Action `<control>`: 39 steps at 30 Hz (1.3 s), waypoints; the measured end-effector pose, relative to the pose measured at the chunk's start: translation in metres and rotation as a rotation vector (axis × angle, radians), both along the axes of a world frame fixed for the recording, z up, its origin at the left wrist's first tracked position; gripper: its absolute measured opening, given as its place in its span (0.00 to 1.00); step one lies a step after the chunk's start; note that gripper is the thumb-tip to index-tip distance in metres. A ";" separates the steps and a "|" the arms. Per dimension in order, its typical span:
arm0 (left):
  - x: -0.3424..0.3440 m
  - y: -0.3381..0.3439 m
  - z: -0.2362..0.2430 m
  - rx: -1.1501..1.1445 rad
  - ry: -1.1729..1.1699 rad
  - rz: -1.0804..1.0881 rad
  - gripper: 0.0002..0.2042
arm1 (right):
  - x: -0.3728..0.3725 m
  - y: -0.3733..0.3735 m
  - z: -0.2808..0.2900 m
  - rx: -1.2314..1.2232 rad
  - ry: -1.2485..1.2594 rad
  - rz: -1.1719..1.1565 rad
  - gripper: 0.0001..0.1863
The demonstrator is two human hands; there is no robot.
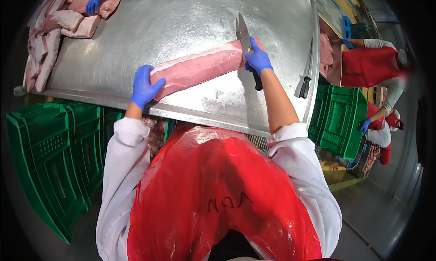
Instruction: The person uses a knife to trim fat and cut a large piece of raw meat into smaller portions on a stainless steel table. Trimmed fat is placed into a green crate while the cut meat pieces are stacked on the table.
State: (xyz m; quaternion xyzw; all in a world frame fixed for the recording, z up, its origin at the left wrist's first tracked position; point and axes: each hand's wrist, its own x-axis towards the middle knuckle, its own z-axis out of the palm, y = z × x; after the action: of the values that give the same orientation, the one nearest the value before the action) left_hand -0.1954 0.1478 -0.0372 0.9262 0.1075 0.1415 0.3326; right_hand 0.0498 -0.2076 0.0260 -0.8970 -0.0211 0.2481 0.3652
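My left hand point(145, 86), in a blue glove, grips the left end of a long pink piece of meat point(195, 68) lying slantwise on the steel table point(172, 24). A pale fat layer runs along its upper side. My right hand point(258, 56), also gloved, is closed on the black handle of a knife point(243, 27). The blade points away from me and crosses the meat near its right end. A second knife point(305, 86) with a black handle lies near the table's right edge.
Meat pieces point(54, 47) are heaped at the upper left, with another person's gloved hand point(94, 1) on them. Green crates point(50, 147) stand below at left; at right a co-worker in a red apron point(368, 68) holds another green crate point(336, 120) beside a bin of meat point(326, 52).
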 end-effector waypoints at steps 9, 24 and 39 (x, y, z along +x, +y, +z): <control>0.014 -0.019 -0.015 -0.033 -0.047 -0.094 0.24 | -0.084 -0.017 0.034 -0.060 0.190 0.016 0.40; 0.157 -0.138 0.030 -0.047 0.166 -0.208 0.23 | -0.130 -0.067 0.092 0.352 0.199 -0.301 0.43; 0.257 -0.154 -0.029 0.024 0.370 -0.374 0.18 | -0.015 0.008 -0.011 0.124 0.029 0.044 0.39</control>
State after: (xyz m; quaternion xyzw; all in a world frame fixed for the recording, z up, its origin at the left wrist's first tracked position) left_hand 0.0619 -0.0066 -0.0658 0.9439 -0.0083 -0.0930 0.3168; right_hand 0.0346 -0.1992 0.0148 -0.8683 -0.0509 0.2676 0.4146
